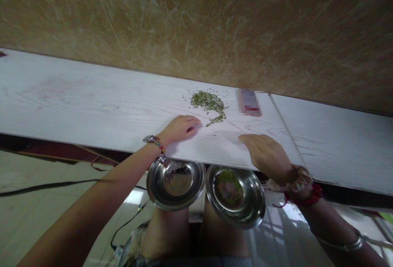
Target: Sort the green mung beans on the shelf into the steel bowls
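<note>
Small green beans (208,103) lie scattered on the white wood-grain tabletop (123,103), with some pale bits among them. Just left of the pile's lower tail, my left hand (181,128) rests on the table, its fingers curled in with the thumb close to them. Anything between those fingertips is hidden. To the right and nearer the edge is my right hand (267,154), palm down, fingers stretched out to the left and holding nothing I can see. Below the edge are two steel bowls: the left bowl (153,193) contains whitish bits, the right bowl (254,197) green beans.
A blurred phone-like object (250,102) lies right of the beans, near the wall. A brown marbled wall (196,25) borders the table's far side. Both bowls sit over my legs (172,234). A dark cable (55,185) runs at lower left.
</note>
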Demonstrator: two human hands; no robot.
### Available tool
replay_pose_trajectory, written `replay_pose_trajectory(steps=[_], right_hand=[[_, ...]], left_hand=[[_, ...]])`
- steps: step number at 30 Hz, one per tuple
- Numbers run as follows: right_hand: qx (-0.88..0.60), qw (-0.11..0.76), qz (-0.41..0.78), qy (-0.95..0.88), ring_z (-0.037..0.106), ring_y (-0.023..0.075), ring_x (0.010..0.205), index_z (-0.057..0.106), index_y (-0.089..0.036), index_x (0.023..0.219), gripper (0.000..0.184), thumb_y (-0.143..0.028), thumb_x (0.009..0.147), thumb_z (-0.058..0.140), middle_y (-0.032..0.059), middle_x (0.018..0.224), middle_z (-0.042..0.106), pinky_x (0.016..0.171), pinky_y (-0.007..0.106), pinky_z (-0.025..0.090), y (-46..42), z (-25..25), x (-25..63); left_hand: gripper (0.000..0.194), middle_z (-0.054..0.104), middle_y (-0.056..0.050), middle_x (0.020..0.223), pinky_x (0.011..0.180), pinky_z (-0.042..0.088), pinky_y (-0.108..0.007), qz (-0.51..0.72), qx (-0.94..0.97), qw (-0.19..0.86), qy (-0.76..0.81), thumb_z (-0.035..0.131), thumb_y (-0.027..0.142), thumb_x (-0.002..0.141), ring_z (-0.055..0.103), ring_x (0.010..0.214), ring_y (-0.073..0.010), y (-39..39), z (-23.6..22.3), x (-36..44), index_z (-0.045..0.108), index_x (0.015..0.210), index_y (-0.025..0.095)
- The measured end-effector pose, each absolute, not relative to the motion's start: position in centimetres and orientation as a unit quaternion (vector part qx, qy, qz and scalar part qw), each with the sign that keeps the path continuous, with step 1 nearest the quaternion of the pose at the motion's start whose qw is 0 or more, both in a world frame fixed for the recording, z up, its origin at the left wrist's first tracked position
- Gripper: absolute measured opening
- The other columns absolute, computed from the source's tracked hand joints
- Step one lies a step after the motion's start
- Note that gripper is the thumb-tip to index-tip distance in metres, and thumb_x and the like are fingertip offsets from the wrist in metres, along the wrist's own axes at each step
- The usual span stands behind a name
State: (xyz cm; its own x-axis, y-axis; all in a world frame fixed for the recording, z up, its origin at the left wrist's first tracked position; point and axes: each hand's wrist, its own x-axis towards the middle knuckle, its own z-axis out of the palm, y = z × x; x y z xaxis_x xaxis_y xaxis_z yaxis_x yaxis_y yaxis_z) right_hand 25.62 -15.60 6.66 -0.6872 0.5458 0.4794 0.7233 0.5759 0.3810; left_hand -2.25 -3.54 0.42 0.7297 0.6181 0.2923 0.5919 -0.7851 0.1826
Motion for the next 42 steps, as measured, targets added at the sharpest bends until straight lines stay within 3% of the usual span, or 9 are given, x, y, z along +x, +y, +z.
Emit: replay_pose_trajectory(steps=[10,15,30,42], right_hand=[[-0.340,0.175,-0.248,-0.890,0.065,0.0185,0.083,0.065,-0.007,0.099,0.027,-0.003,0.086,0.042,0.0126,0.090,0.073,0.074,0.030,0.051,-18.1,7.1,24.7],[-0.350,0.159,-0.266,-0.884,0.064,0.0171,0.078,0.066,-0.009,0.095,0.035,0.002,0.084,0.035,0.0107,0.087,0.073,0.071,0.030,0.050,-17.9,6.9,23.8],[-0.362,0.158,-0.282,-0.874,0.064,0.0188,0.084,0.066,-0.010,0.101,0.028,-0.006,0.088,0.042,0.0112,0.091,0.073,0.074,0.031,0.049,-16.6,6.9,24.9],[-0.315,0.134,-0.299,-0.891,0.065,0.0179,0.079,0.066,-0.009,0.093,0.028,-0.006,0.090,0.039,0.0116,0.087,0.073,0.071,0.030,0.050,-16.8,7.8,23.6]], left_hand=[[0.028,0.067,-0.007,0.119,0.092,0.046,-0.036,0.159,0.928,0.049,0.333,0.046,0.024,0.089,0.062,0.106,-0.0205,-3.5,0.5,-2.2,0.061,0.112,0.018],[0.028,0.067,-0.006,0.119,0.092,0.046,-0.035,0.163,0.928,0.052,0.331,0.045,0.024,0.089,0.062,0.105,-0.0198,-3.5,0.5,-2.2,0.061,0.111,0.019],[0.026,0.068,-0.005,0.118,0.090,0.046,-0.034,0.168,0.929,0.049,0.327,0.046,0.023,0.088,0.063,0.103,-0.0188,-3.5,0.5,-2.3,0.062,0.110,0.021],[0.028,0.067,-0.006,0.119,0.093,0.045,-0.035,0.153,0.927,0.051,0.338,0.046,0.023,0.089,0.062,0.106,-0.0199,-3.6,0.7,-2.1,0.061,0.112,0.019]])
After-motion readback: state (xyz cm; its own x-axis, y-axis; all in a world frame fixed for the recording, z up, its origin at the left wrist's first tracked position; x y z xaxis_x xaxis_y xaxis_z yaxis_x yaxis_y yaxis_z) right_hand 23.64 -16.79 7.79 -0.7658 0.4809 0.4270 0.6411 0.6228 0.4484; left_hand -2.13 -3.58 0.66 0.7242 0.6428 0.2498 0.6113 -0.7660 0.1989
